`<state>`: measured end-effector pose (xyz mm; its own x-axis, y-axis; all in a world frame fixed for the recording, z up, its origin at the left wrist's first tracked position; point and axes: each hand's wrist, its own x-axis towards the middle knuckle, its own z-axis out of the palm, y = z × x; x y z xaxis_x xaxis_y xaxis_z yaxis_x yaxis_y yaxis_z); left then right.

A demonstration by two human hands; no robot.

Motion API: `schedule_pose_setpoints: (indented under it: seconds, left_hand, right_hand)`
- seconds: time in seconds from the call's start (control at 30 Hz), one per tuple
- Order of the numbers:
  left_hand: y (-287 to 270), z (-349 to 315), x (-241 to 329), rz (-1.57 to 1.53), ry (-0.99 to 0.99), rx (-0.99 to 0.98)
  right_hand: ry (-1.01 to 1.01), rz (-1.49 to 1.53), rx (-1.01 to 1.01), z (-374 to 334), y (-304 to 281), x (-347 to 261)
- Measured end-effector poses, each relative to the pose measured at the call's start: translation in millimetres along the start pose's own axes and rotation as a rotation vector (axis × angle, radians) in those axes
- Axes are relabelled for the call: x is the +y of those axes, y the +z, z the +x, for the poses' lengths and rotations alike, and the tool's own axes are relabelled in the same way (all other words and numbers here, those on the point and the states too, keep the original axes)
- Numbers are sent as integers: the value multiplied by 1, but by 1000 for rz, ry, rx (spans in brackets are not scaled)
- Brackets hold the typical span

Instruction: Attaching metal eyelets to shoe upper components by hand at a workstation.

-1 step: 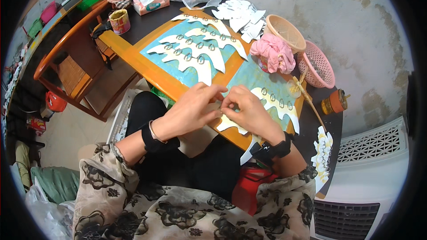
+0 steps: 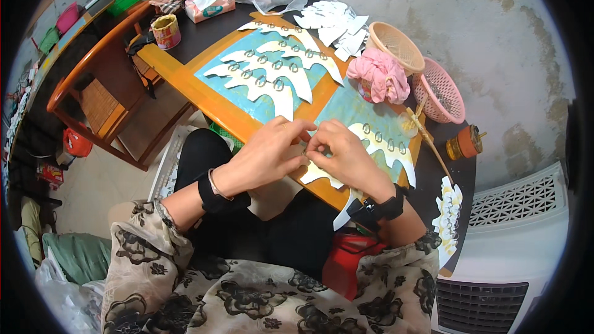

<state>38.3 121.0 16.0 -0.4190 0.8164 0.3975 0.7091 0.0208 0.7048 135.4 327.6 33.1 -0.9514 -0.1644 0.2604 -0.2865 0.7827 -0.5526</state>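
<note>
My left hand (image 2: 267, 153) and my right hand (image 2: 342, 153) meet at the table's near edge, fingers closed in pinches and fingertips almost touching. What the fingertips grip is too small and hidden to make out. Just beneath them lies a white, scalloped cut piece (image 2: 322, 176), partly covered by my hands. To its right is a similar piece (image 2: 387, 146) with a yellowish coating and several dark metal rings along it. Several more ringed white pieces (image 2: 263, 77) rest on the blue-green sheet (image 2: 213, 89) beyond my left hand.
A pile of white cut pieces (image 2: 334, 21) lies at the back, beside a peach basket (image 2: 390, 40), a pink cloth (image 2: 378, 74) and a pink basket (image 2: 455, 89). A stick (image 2: 433, 142) and an orange-brown jar (image 2: 465, 142) stand at right. A wooden chair (image 2: 93, 80) is at left.
</note>
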Motion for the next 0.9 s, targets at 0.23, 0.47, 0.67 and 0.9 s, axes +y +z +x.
schedule_pose_setpoints:
  seconds: [0.23,0.47,0.67,0.9]
  left_hand:
    - [0,4,-3,-136,-160,-27]
    - [1,2,-8,-73,-115,-16]
    - [1,1,-6,-81,-112,-12]
    - [1,1,-9,-40,-97,-81]
  right_hand:
    - [25,32,-23,1,-1,-6]
    - [-81,-79,-22,1,-2,-8]
    - [-183,-202,-20,2,-8,-25]
    - [161,52,8,-2,-43,-47]
